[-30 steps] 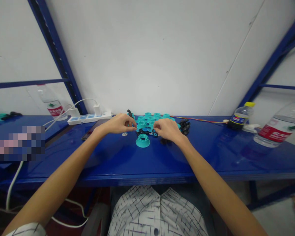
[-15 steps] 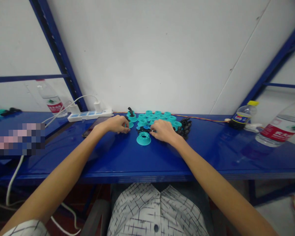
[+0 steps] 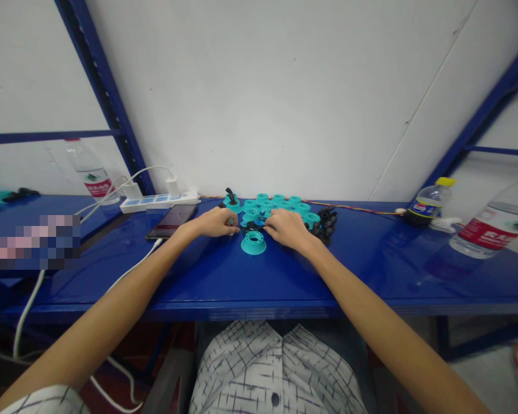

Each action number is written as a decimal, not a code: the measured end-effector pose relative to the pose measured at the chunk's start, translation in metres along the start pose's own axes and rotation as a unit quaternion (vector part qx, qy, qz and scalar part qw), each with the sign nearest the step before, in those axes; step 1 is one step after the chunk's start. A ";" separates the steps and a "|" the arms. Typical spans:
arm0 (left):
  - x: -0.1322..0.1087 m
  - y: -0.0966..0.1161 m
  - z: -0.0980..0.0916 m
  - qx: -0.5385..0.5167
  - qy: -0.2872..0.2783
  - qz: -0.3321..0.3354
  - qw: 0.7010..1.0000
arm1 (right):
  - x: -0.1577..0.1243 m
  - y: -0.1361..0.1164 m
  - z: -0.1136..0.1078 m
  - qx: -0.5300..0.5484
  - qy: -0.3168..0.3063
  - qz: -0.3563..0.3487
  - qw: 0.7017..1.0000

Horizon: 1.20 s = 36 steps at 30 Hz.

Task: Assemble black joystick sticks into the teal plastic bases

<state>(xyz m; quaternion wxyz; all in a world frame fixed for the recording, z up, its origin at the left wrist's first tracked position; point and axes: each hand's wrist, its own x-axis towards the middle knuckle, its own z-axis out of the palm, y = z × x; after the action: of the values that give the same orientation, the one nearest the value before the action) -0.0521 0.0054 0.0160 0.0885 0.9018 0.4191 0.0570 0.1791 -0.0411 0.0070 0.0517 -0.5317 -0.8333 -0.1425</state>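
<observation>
A black plastic part (image 3: pixel 251 226) lies between my two hands, just behind a single turquoise flared ring (image 3: pixel 253 244). My right hand (image 3: pixel 285 228) has its fingers closed on the right end of the black part. From the other side, my left hand (image 3: pixel 218 222) reaches in with fingertips pinched together by the part's left end; whether they hold anything is hidden. Behind the hands stands a cluster of turquoise rings (image 3: pixel 278 200). Another turquoise piece with a black part on top (image 3: pixel 231 198) is at the cluster's left, and a pile of black parts (image 3: pixel 327 223) sits at its right.
A phone (image 3: pixel 172 221) with a white cable lies left of my left hand, below a power strip (image 3: pixel 159 201). Water bottles (image 3: pixel 97 181) stand at both sides, and a cola bottle (image 3: pixel 427 204) at the right. A thin wire (image 3: pixel 349 209) runs along the wall.
My left hand has moved right, toward the black part and my right hand, uncovering more of the phone and its cable. My right hand stays almost where it was.
</observation>
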 end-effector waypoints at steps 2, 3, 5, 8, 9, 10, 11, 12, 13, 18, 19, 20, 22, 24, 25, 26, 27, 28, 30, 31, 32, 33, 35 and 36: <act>0.001 -0.001 0.002 0.004 0.005 0.007 1.000 | 0.000 0.001 0.000 0.002 0.001 0.001 1.000; 0.002 -0.003 0.003 0.006 0.006 0.009 1.000 | -0.001 0.001 -0.001 0.003 0.001 0.001 1.000; 0.003 -0.006 0.004 0.008 0.007 0.012 1.000 | -0.001 0.001 -0.001 0.004 0.001 -0.003 1.000; 0.003 -0.009 0.005 0.008 0.013 0.020 1.000 | -0.001 0.000 -0.001 0.002 0.002 -0.001 1.000; 0.003 -0.009 0.005 0.006 0.015 0.022 1.000 | -0.001 0.000 -0.001 0.002 0.005 0.001 1.000; 0.002 -0.008 0.005 0.002 0.015 0.023 1.000 | -0.001 0.000 -0.001 0.004 0.009 0.003 1.000; 0.002 -0.008 0.004 -0.004 0.012 0.022 1.000 | -0.001 0.000 -0.001 0.007 0.011 0.005 1.000; 0.002 -0.006 0.002 -0.012 0.005 0.018 1.000 | -0.001 0.000 -0.001 0.012 0.014 0.004 1.000; 0.001 -0.005 0.001 -0.022 -0.004 0.014 1.000 | -0.001 0.000 -0.001 0.019 0.017 0.002 1.000; 0.000 -0.002 -0.003 -0.054 -0.026 0.011 0.998 | -0.002 0.001 -0.004 0.059 0.043 0.007 0.997; 0.000 -0.002 -0.002 -0.058 -0.024 0.013 0.998 | -0.001 0.001 -0.004 0.070 0.049 0.011 0.996; 0.000 -0.002 -0.002 -0.062 -0.021 0.014 0.998 | -0.001 0.002 -0.004 0.086 0.056 0.014 0.995; 0.000 -0.001 -0.001 -0.081 -0.018 0.018 0.996 | 0.000 0.005 -0.003 0.131 0.075 0.021 0.988; -0.001 0.003 -0.001 -0.123 -0.019 0.023 0.992 | 0.002 0.009 -0.001 0.194 0.101 0.026 0.975; -0.002 0.006 -0.002 -0.153 -0.023 0.024 0.988 | 0.003 0.011 0.000 0.230 0.114 0.027 0.966; -0.004 0.009 -0.003 -0.187 -0.028 0.024 0.982 | 0.004 0.013 0.001 0.267 0.125 0.026 0.955; -0.005 0.013 -0.005 -0.221 -0.034 0.020 0.974 | 0.005 0.015 0.002 0.303 0.134 0.023 0.943; -0.007 0.016 -0.007 -0.249 -0.042 0.018 0.968 | 0.006 0.016 0.003 0.340 0.139 0.021 0.930; -0.009 0.021 -0.009 -0.274 -0.069 0.021 0.959 | 0.007 0.016 0.004 0.410 0.141 0.021 0.901; -0.009 0.022 -0.010 -0.275 -0.083 0.025 0.958 | 0.007 0.016 0.004 0.439 0.139 0.024 0.887; -0.009 0.022 -0.010 -0.270 -0.094 0.028 0.958 | 0.007 0.015 0.003 0.462 0.136 0.028 0.876; -0.008 0.022 -0.009 -0.260 -0.100 0.032 0.960 | 0.007 0.014 0.002 0.478 0.131 0.031 0.868; -0.006 0.021 -0.005 -0.237 -0.092 0.042 0.966 | 0.006 0.012 0.000 0.494 0.115 0.034 0.861; -0.005 0.021 -0.002 -0.229 -0.082 0.048 0.969 | 0.005 0.012 -0.001 0.495 0.106 0.034 0.862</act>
<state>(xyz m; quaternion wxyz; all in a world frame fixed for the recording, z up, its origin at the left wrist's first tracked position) -0.0401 -0.0115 0.0226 0.3236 0.8783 0.3425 0.0810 0.1873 -0.0322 0.0112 0.4012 -0.4455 -0.7651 0.2349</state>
